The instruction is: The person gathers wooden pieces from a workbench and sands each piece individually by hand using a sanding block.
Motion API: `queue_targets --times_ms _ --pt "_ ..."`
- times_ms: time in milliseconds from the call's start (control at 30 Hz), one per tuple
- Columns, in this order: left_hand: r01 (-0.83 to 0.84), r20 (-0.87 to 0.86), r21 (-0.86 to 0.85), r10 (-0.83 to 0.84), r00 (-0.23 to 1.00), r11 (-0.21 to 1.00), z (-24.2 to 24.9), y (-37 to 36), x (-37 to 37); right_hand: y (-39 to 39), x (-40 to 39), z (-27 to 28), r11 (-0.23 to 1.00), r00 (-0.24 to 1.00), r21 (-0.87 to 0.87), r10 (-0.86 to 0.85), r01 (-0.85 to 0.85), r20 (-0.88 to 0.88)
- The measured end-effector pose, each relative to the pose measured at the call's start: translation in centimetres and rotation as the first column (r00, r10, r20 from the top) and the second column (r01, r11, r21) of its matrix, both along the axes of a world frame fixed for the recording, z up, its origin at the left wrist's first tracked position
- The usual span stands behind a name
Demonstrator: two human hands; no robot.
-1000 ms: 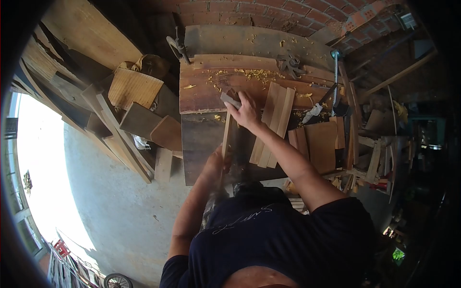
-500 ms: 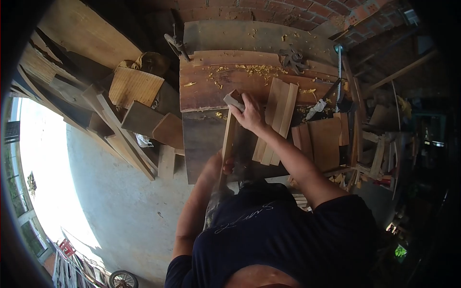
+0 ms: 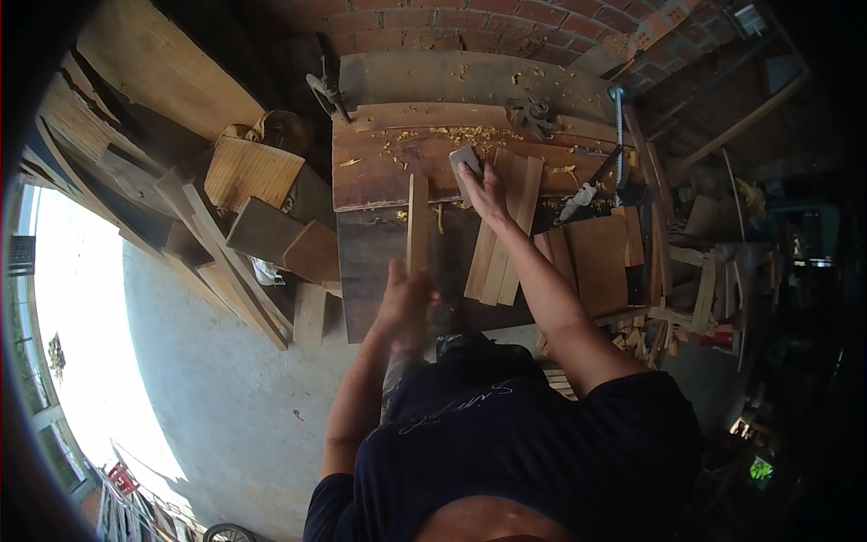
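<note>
My left hand (image 3: 406, 296) is wrapped round the lower part of a narrow wooden strip (image 3: 417, 221), which points away from me over the dark front of the workbench (image 3: 366, 262). A small grey block (image 3: 464, 163) is in my right hand (image 3: 486, 191), above the reddish-brown board (image 3: 370, 167) strewn with yellow shavings. Several flat wooden strips (image 3: 503, 235) lie side by side under and beside my right wrist. The strip's near end is hidden behind my left hand, which is slightly blurred.
A clamp (image 3: 325, 92) stands at the bench's back left corner. To the right lie a wide board (image 3: 596, 262), a white rag (image 3: 578, 202) and a metal piece (image 3: 533, 116). Planks (image 3: 235, 257) lean at the left. A brick wall (image 3: 406, 27) rises behind.
My right hand has lifted the grey block off the strip's far end and moved right. The strip has turned more upright in view, and my left hand has shifted slightly. The camera view has shifted a little.
</note>
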State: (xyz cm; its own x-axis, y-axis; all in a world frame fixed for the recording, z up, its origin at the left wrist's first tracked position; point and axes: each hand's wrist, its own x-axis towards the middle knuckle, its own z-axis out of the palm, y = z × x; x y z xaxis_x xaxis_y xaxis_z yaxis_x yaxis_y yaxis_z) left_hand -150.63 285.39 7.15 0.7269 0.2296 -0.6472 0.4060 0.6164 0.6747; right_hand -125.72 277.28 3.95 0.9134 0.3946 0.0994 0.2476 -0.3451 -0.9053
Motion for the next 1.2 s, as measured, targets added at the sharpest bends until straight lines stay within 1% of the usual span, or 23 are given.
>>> queue_targets --times_ms 67,100,167,233,300,333,367,400,433,500,567,600,667,700,767,833,900,967,1033,1100,1133,1167,1200 --pt "0.084 -0.065 0.274 -0.069 0.995 0.958 -1.8 -0.5 0.0 -0.5 -1.7 1.4 0.996 0.998 -0.083 0.026 -0.021 0.065" --pt "0.076 -0.061 0.267 -0.062 0.996 0.961 -2.7 -0.9 0.1 -0.9 -3.0 2.4 0.987 0.991 -0.158 0.051 -0.031 0.123" --pt "0.243 -0.216 0.586 -0.14 0.966 0.773 -5.4 -1.8 0.5 -1.3 -6.7 3.5 0.96 0.957 -0.266 0.153 -0.085 0.247" --pt "0.24 -0.209 0.594 -0.14 0.968 0.768 -9.1 -3.1 0.3 -1.6 -11.6 5.5 0.929 0.9 -0.278 0.324 -0.244 0.292" --pt "-0.071 0.149 0.677 -0.042 0.988 0.733 -12.3 -4.2 0.4 -1.8 -12.9 3.7 0.834 0.746 -0.417 0.526 -0.36 0.409" --pt "0.053 -0.005 0.7 -0.069 0.998 0.712 -10.2 -3.9 0.1 -1.0 -11.3 3.4 0.861 0.729 -0.388 0.492 -0.328 0.476" --pt "0.049 -0.013 0.699 -0.055 0.998 0.713 -8.9 -3.5 0.1 0.3 -8.6 2.5 0.891 0.791 -0.376 0.416 -0.255 0.449" --pt "0.117 -0.084 0.598 -0.083 0.993 0.793 -7.9 -3.3 0.1 2.4 -5.5 1.4 0.955 0.865 -0.203 0.286 -0.219 0.412" --pt "0.181 -0.149 0.481 -0.123 0.981 0.858 -7.1 -3.2 0.1 4.0 -2.3 0.5 0.944 0.862 -0.292 0.273 -0.154 0.427" --pt "0.178 -0.165 0.439 -0.116 0.979 0.881 -6.6 -3.6 0.0 5.5 -0.7 -0.1 0.966 0.814 -0.206 0.246 -0.159 0.526" --pt "0.151 -0.124 0.463 -0.105 0.987 0.873 -7.3 -3.7 -0.3 3.3 -2.9 0.9 0.961 0.889 -0.25 0.215 -0.118 0.404" --pt "0.157 -0.142 0.482 -0.1 0.985 0.862 -7.3 -3.7 -0.4 1.3 -4.7 1.0 0.955 0.91 -0.258 0.231 -0.145 0.345" --pt "0.159 -0.146 0.463 -0.102 0.984 0.872 -6.9 -3.3 -0.1 -2.2 -9.8 2.6 0.922 0.817 -0.287 0.369 -0.261 0.442" --pt "0.165 -0.145 0.447 -0.111 0.983 0.879 -6.8 -3.5 0.2 -3.7 -12.1 2.5 0.885 0.836 -0.345 0.428 -0.312 0.343" --pt "0.14 0.068 0.671 -0.248 0.966 0.728 -7.6 -3.3 -0.3 -3.8 -14.6 3.6 0.804 0.724 -0.4 0.582 -0.441 0.372" --pt "0.145 -0.103 0.424 -0.112 0.988 0.894 -7.0 -3.5 0.2 -1.4 -11.7 2.9 0.86 0.747 -0.361 0.498 -0.361 0.44" --pt "0.162 -0.129 0.498 -0.112 0.985 0.852 -7.1 -3.7 0.1 2.5 -5.0 1.3 0.953 0.879 -0.268 0.245 -0.141 0.409" --pt "0.151 -0.141 0.478 -0.094 0.986 0.866 -6.9 -4.3 0.0 4.3 -1.6 0.7 0.961 0.866 -0.226 0.248 -0.162 0.434" --pt "0.127 -0.134 0.482 -0.07 0.988 0.867 -6.7 -3.5 0.6 2.6 -4.0 1.9 0.933 0.874 -0.267 0.328 -0.241 0.357" --pt "0.129 -0.117 0.549 -0.077 0.99 0.826 -7.2 -3.9 0.3 -0.5 -10.2 2.6 0.855 0.778 -0.346 0.504 -0.387 0.374" --pt "-0.063 0.143 0.535 -0.016 0.99 0.842 -10.0 -4.6 0.0 -1.8 -12.7 2.0 0.834 0.722 -0.344 0.548 -0.431 0.422" --pt "-0.048 0.221 0.804 -0.223 0.949 0.593 -10.1 -4.0 -0.2 -2.1 -13.6 2.4 0.784 0.66 -0.391 0.618 -0.482 0.427" --pt "0.043 0.095 0.678 -0.145 0.985 0.734 -10.2 -4.0 -0.1 -1.5 -12.9 2.5 0.811 0.71 -0.386 0.577 -0.439 0.404"
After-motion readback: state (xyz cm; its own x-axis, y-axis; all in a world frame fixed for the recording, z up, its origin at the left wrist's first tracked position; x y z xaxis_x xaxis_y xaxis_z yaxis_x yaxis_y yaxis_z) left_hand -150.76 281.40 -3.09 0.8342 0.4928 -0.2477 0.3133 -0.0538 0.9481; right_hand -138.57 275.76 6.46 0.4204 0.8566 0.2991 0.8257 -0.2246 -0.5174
